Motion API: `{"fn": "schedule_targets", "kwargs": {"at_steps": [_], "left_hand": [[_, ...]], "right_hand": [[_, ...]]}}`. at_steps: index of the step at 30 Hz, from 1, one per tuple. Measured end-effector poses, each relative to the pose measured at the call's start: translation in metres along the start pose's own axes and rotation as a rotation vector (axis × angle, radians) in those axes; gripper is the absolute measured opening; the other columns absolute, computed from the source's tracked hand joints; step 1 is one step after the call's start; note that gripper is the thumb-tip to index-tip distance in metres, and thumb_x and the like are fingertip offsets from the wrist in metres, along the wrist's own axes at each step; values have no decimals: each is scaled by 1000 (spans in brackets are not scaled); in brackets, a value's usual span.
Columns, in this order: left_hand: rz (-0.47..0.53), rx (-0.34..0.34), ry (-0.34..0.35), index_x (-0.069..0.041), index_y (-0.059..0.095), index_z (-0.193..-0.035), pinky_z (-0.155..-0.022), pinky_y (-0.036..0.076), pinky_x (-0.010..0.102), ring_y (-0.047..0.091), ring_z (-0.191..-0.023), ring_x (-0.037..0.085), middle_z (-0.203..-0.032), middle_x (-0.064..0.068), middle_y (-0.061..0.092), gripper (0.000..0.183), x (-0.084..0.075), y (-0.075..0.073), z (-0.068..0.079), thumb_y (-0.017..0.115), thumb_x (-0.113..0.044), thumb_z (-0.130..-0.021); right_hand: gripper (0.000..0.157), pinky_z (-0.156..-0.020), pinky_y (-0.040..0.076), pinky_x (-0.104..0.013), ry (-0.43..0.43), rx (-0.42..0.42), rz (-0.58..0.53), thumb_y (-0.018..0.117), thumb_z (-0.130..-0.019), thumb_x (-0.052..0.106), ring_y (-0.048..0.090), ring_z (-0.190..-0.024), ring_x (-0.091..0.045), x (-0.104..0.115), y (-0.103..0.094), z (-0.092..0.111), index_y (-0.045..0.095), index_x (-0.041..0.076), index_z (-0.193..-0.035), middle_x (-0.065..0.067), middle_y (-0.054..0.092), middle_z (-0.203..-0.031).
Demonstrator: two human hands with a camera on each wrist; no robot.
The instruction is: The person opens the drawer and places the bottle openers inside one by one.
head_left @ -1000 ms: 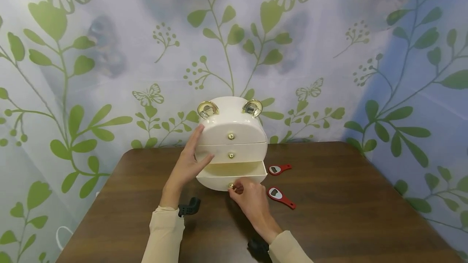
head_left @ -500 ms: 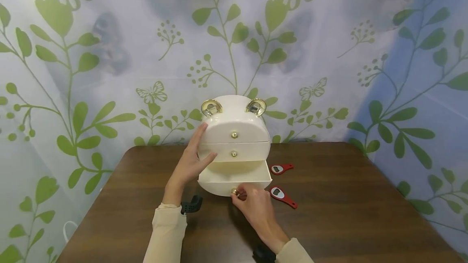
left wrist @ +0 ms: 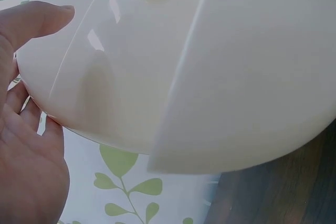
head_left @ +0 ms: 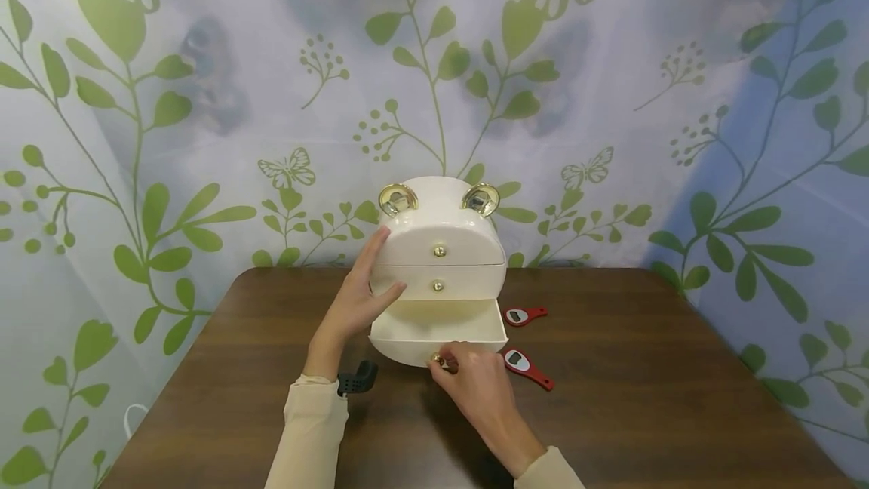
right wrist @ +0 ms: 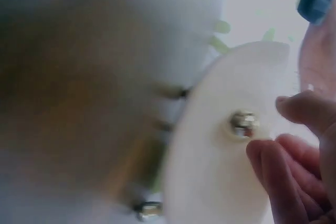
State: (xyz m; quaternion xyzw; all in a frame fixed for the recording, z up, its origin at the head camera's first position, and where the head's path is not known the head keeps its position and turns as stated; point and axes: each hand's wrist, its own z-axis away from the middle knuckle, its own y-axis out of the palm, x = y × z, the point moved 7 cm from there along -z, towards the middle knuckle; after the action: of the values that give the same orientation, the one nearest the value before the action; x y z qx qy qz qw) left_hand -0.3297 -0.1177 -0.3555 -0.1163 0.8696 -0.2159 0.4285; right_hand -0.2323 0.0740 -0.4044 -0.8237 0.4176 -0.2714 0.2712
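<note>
A cream drawer box (head_left: 434,206) with gold ears stands on the table, its bottom drawer (head_left: 437,323) pulled out. Nothing shows inside the visible part of that drawer. My left hand (head_left: 356,300) rests along the box's left side, fingers extended, thumb (left wrist: 50,17) by the front. In the head view my right hand (head_left: 478,383) is at the bottom drawer's gold knob (right wrist: 244,124). From the right wrist, thumb and fingertips are seen apart beside the knob, not closed round it.
Two red-handled gadgets with small grey windows, a far one (head_left: 525,316) and a near one (head_left: 528,368), lie right of the box on the brown table (head_left: 645,383). A leaf-patterned cloth (head_left: 271,96) hangs behind.
The bottom drawer has slid further out toward me, with my right hand moving along at its knob. Over the last half second it has barely moved. My left hand stays on the box.
</note>
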Motion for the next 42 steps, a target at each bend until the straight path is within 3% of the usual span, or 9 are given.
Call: {"fn": "schedule_targets", "kwargs": {"at_steps": [7, 15, 29, 37, 42], "left_hand": [[-7, -1, -11, -19, 19, -167, -123, 25, 57, 18, -158, 30, -173, 7, 17, 93, 1, 0, 0, 76, -14, -94], [-4, -8, 3, -17, 21, -166, -122, 25, 59, 19, -158, 32, -172, 9, 17, 91, 2, 2, 2, 76, -13, -94], [-5, -8, 5, -17, 21, -166, -123, 25, 58, 18, -158, 30, -173, 7, 17, 89, -2, 0, 0, 75, -13, -95], [-9, 0, 0, -19, 21, -167, -124, 24, 55, 17, -159, 28, -173, 6, 18, 90, 0, 1, 0, 74, -14, -95], [-7, 1, -4, -21, 20, -167, -124, 24, 55, 17, -159, 26, -173, 4, 17, 89, 2, 1, 0, 74, -14, -96]], "right_hand": [[14, -62, 58, -23, -67, -72, -74, 91, -75, 16, 70, -67, -2, 9, -22, -15, 77, 18, -79, 8, 75, -77], [14, -64, 60, -24, -66, -141, -153, 90, -77, 11, 73, -70, -6, -3, -43, -30, 78, 14, -84, 5, 76, -79], [10, -63, 60, -30, 28, -231, -215, 87, -80, 9, 75, -68, -10, -50, -67, -47, 79, 9, -87, -1, 77, -81], [10, -66, 60, -31, 172, -223, -208, 86, -84, 12, 76, -70, -15, -90, -72, -50, 80, 7, -91, -3, 79, -84], [12, -67, 61, -40, 241, -208, -206, 85, -85, 12, 77, -74, -20, -112, -68, -49, 80, 5, -94, -6, 79, -86]]}}
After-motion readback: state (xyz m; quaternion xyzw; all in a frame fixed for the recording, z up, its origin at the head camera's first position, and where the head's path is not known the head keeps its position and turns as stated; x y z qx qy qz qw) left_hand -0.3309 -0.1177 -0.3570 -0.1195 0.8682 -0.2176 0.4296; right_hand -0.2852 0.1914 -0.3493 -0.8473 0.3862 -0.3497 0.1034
